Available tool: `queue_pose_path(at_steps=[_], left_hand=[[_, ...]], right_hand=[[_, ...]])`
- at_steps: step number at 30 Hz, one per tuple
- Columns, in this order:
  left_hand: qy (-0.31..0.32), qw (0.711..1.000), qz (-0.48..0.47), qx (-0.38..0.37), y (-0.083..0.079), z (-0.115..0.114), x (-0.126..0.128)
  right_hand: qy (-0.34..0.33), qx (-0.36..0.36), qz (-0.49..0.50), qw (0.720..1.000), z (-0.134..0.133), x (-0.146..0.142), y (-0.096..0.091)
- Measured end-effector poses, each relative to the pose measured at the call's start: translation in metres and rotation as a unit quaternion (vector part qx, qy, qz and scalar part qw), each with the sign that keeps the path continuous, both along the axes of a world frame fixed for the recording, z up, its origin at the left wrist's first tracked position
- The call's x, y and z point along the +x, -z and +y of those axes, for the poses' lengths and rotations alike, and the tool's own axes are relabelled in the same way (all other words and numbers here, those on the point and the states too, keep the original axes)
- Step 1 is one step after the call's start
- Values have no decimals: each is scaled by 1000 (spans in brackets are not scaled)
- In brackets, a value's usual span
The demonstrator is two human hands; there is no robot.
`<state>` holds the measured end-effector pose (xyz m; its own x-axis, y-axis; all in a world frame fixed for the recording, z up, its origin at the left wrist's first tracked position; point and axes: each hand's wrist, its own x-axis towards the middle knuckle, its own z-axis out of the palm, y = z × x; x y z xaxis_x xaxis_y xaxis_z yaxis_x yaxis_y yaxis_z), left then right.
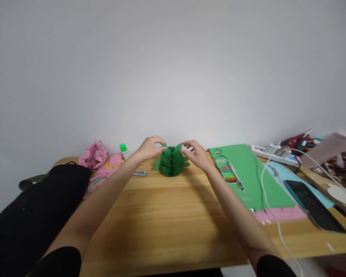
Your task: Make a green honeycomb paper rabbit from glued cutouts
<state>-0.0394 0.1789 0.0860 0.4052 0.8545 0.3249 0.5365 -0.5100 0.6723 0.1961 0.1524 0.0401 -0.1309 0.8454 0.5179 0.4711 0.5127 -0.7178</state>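
A green pleated paper craft [172, 165] stands upright on the wooden table near the wall. Rounded green paper pieces stick out at its sides and top. The thumb and fingers of my left hand [152, 147] are closed on the green paper piece at its upper left. On the other side, my right hand [196, 154] has its thumb and index finger at the upper right paper piece [179, 146], pinching its edge. Beside my left forearm are a glue stick with a green cap [123, 147] and a blue-handled cutter [139, 173].
Pink crumpled paper [94, 154] and a black bag [48, 192] lie left. At right are green sheets [249, 173] with a pen [236, 175], a phone [314, 206], a power strip [276, 154] and a white cable [264, 192] hanging over the table's front edge.
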Motion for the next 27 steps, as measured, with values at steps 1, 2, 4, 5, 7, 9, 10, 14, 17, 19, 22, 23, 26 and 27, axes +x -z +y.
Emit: queue_pose_path(at_steps=[1, 2, 4, 5, 7, 9, 10, 14, 17, 19, 22, 23, 26, 27], left_hand=[[0, 1000, 1, 6, -1, -1, 1], [1, 1000, 2, 10, -1, -1, 2], [3, 1000, 2, 17, -2, -2, 3], [3, 1000, 2, 19, -3, -2, 3], [2, 1000, 1, 22, -3, -3, 2], [1, 1000, 0, 24, -3, -3, 2], [0, 1000, -1, 26, -3, -4, 2], [-1, 999, -9, 35, -6, -7, 1], [-1, 999, -15, 38, -13, -10, 1], [-2, 999, -18, 41, -21, -11, 1], [-8, 998, -25, 51, -38, -14, 1], [-10, 998, -30, 58, -46, -15, 1], [-17, 995, -43, 87, -76, -17, 2], [-20, 994, -47, 97, -88, -17, 2]], right_hand=[[-14, 0, -9, 1000, 4, -1, -5], [-26, -1, -18, 1000, 7, -2, -10], [-45, -5, -35, 998, 13, -4, -18], [-53, -7, -44, 998, 16, -5, -21], [-62, -11, -58, 996, 19, -7, -26], [-66, -12, -68, 995, 21, -8, -30], [-66, -11, -70, 995, 21, -8, -31], [-64, -6, -71, 995, 16, -8, -38], [-60, -4, -66, 996, 12, -8, -46], [-56, 0, -63, 996, 10, -7, -54], [-52, 16, -58, 997, 7, -6, -71], [-52, 24, -57, 997, 6, -6, -79], [-53, 53, -55, 996, 6, -8, -108], [-53, 64, -50, 995, 7, -9, -120]])
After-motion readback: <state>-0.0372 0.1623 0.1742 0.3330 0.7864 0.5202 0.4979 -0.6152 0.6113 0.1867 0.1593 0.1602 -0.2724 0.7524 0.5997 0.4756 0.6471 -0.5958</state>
